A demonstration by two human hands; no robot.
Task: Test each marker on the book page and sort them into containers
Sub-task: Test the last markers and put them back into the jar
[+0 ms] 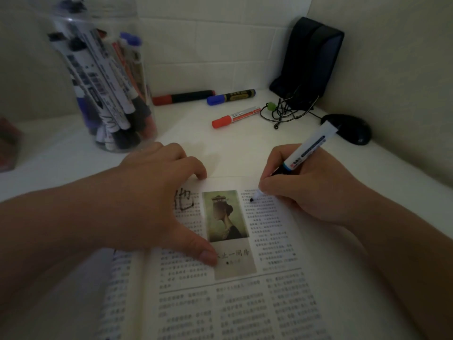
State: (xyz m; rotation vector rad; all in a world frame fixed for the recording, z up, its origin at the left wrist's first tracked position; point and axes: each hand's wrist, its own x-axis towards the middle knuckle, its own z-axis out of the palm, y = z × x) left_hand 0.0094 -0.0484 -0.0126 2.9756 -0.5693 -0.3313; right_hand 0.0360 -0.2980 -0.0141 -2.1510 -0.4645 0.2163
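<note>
An open book [245, 303] lies in front of me on a white table. My right hand [311, 187] grips a white marker [306, 149] with a blue band, its black tip touching the right page near the top. My left hand [157, 195] presses flat on the page, fingers spread, thumb beside a small printed picture [226, 215]. A large black handwritten character shows next to my left hand. A clear plastic jar [107, 77] at the back left holds several markers.
Three loose markers lie at the back: a black one with a red cap [183, 96], a blue-capped one [230, 96], a red-capped white one [235, 117]. A dark pouch [311, 60], tangled cable [282, 111] and black mouse [350, 128] sit at the back right corner.
</note>
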